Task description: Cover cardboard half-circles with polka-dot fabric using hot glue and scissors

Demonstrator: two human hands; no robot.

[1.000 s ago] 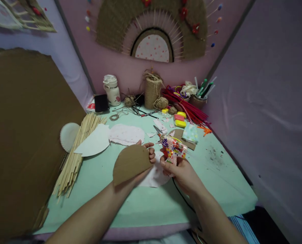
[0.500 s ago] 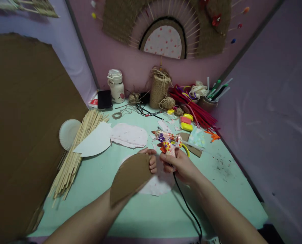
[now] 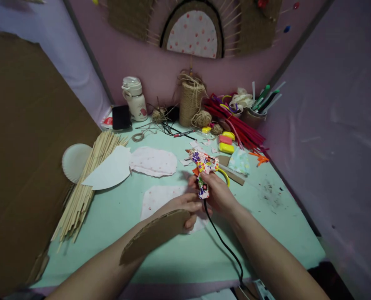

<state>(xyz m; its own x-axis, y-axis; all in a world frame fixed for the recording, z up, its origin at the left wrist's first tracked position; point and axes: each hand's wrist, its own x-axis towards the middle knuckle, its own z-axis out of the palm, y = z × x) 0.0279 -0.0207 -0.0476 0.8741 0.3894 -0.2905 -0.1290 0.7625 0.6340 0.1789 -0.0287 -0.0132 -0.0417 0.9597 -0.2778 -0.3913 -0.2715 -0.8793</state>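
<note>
In my right hand (image 3: 218, 191) is a flower-patterned hot glue gun (image 3: 203, 166), its nozzle pointing up and left, a clear glue stick out of its back and a black cord hanging down. My left hand (image 3: 188, 206) grips a curved piece of cardboard (image 3: 157, 233), which is tilted over the wrist; its fingers reach close to the glue gun's handle, and I cannot tell whether they touch it. Beneath the hands lies a dotted white cloth piece (image 3: 155, 200). Behind the gun, yellow-handled scissors (image 3: 225, 176) show in part.
Bamboo sticks (image 3: 82, 187), a white paper shape (image 3: 110, 168) and another dotted cloth (image 3: 154, 161) lie to the left. Along the back stand a bottle (image 3: 135, 102), a twine spool (image 3: 190, 102) and red pipe cleaners (image 3: 235, 125). A large cardboard sheet (image 3: 32, 146) borders the left.
The glue gun has turned more upright, with its handle showing. My left hand has moved closer to it, and the cardboard has tilted nearly edge-on. The camera view has shifted downward.
</note>
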